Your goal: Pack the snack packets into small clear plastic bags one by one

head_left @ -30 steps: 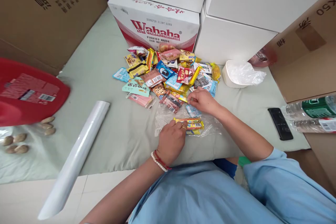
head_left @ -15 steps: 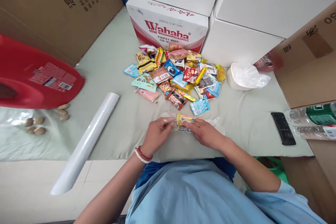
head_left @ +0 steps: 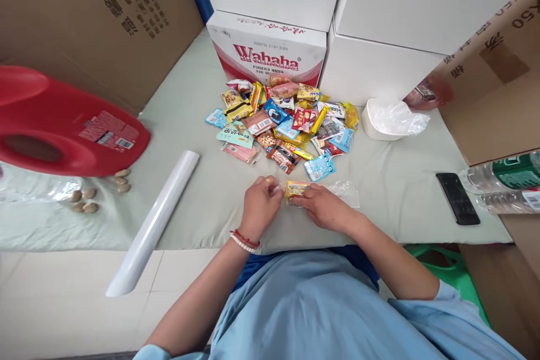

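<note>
A small yellow snack packet [head_left: 294, 188] lies at a clear plastic bag [head_left: 348, 193] near the table's front edge; whether it is fully inside I cannot tell. My left hand [head_left: 261, 205] is closed, its thumb and fingers pinching the left end of the bag. My right hand [head_left: 328, 207] is closed over the packet and bag from the right, its fingertips on the packet's lower side. Just beyond lies a heap of wrapped snacks [head_left: 276, 124], with a light-blue packet [head_left: 319, 167] at its near edge.
A white roll [head_left: 156, 219] overhangs the table front at left, beside a red jug [head_left: 76, 129] and several brown nut-like pieces [head_left: 89, 193]. Behind the heap stands a Wahaba-style "Wahaha" carton [head_left: 270, 48]. To the right are a white tub [head_left: 377, 124], a black phone [head_left: 458, 198] and plastic bottles [head_left: 502, 174].
My left hand has closed more tightly at the bag's left end. My right hand stays over the yellow packet. The whole view has shifted slightly.
</note>
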A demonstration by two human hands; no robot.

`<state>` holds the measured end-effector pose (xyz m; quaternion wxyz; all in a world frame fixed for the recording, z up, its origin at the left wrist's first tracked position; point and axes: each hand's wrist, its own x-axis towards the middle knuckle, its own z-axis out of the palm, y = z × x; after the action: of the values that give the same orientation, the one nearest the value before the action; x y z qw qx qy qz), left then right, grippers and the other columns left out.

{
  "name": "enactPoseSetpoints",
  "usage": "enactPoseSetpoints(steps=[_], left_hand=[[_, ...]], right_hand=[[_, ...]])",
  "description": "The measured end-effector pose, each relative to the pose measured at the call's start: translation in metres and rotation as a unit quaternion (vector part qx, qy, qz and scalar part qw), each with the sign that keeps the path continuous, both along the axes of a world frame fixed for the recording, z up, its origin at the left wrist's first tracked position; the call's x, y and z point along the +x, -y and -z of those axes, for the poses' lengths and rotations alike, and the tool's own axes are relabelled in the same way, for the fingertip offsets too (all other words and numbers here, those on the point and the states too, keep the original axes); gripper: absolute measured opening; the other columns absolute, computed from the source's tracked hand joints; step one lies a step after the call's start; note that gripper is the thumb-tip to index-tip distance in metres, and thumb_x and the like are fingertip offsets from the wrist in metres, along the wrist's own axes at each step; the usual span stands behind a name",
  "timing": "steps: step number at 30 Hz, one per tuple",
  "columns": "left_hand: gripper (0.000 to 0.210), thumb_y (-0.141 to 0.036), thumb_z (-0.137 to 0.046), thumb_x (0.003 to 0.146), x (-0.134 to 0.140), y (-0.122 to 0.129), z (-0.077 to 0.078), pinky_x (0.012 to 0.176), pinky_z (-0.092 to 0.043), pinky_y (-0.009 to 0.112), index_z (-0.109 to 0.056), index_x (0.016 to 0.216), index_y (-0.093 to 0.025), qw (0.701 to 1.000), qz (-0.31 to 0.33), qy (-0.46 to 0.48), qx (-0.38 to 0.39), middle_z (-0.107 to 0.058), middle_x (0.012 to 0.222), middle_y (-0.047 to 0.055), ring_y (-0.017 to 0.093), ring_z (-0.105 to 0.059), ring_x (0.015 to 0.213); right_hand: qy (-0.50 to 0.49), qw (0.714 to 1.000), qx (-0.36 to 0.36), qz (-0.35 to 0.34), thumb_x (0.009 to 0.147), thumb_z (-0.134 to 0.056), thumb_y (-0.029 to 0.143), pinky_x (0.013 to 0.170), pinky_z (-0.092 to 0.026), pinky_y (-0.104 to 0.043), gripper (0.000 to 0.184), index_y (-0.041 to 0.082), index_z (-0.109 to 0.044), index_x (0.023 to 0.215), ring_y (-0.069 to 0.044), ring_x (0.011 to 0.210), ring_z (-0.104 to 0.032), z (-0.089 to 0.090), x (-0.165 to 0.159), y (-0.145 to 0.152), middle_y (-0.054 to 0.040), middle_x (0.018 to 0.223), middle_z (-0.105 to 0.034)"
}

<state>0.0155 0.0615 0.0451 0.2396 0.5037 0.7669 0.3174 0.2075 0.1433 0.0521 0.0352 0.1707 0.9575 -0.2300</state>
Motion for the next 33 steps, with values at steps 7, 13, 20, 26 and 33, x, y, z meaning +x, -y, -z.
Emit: enactPoseSetpoints(steps=[7,13,20,26,33], left_hand=[[0.027,-0.021,-0.046,0.096,0.045,-0.016,0.0,0.089,-0.055,0.036,-0.073,0.097,-0.017,0.989,0.149,-0.019,0.005,-0.065,0.095,0.008,0.02,-0.065,0.091],[0.027,-0.011,-0.045,0.094,0.061,-0.007,0.015,0.092,-0.054,0.041,-0.069,0.105,-0.01,0.966,0.217,-0.14,0.029,-0.061,0.106,0.014,0.025,-0.06,0.098],[0.035,-0.01,-0.042,0.097,0.067,-0.001,0.027,0.087,-0.053,0.043,-0.065,0.123,-0.008,0.951,0.214,-0.218,0.052,-0.063,0.113,0.017,0.028,-0.056,0.098],[0.038,-0.01,-0.042,0.098,0.069,0.002,0.022,0.085,-0.053,0.041,-0.063,0.129,-0.008,0.934,0.241,-0.263,0.035,-0.064,0.121,0.018,0.028,-0.059,0.102],[0.041,-0.01,-0.041,0.096,0.059,0.008,0.028,0.102,-0.051,0.045,-0.061,0.132,-0.011,0.961,0.213,-0.161,0.066,-0.064,0.129,0.018,0.028,-0.061,0.116]], right_hand=[[-0.079,0.996,-0.028,0.035,0.09,-0.055,0.009,0.102,-0.048,-0.046,0.032,0.014,-0.075,0.115,-0.029,0.112,-0.056,0.002,0.017,0.011,-0.0162,0.117,-0.068],[-0.2,0.934,-0.098,0.281,0.104,-0.047,0.031,0.091,-0.053,-0.038,0.03,0.021,-0.072,0.118,-0.022,0.098,-0.065,-0.014,0.059,-0.012,-0.0089,0.105,-0.07],[-0.1,0.915,0.018,0.39,0.086,-0.071,0.041,0.109,-0.043,-0.053,0.024,0.019,-0.07,0.097,-0.035,0.125,-0.052,0.024,0.091,-0.02,-0.0145,0.117,-0.064],[-0.144,0.878,-0.118,0.442,0.097,-0.057,0.041,0.066,-0.048,-0.029,0.018,0.023,-0.057,0.092,-0.017,0.067,-0.06,-0.008,0.078,-0.003,-0.0001,0.082,-0.063],[0.012,0.945,-0.055,0.321,0.102,-0.048,0.023,0.067,-0.036,-0.027,0.013,0.02,-0.06,0.099,-0.02,0.08,-0.063,-0.011,-0.025,-0.017,-0.0047,0.087,-0.071]])
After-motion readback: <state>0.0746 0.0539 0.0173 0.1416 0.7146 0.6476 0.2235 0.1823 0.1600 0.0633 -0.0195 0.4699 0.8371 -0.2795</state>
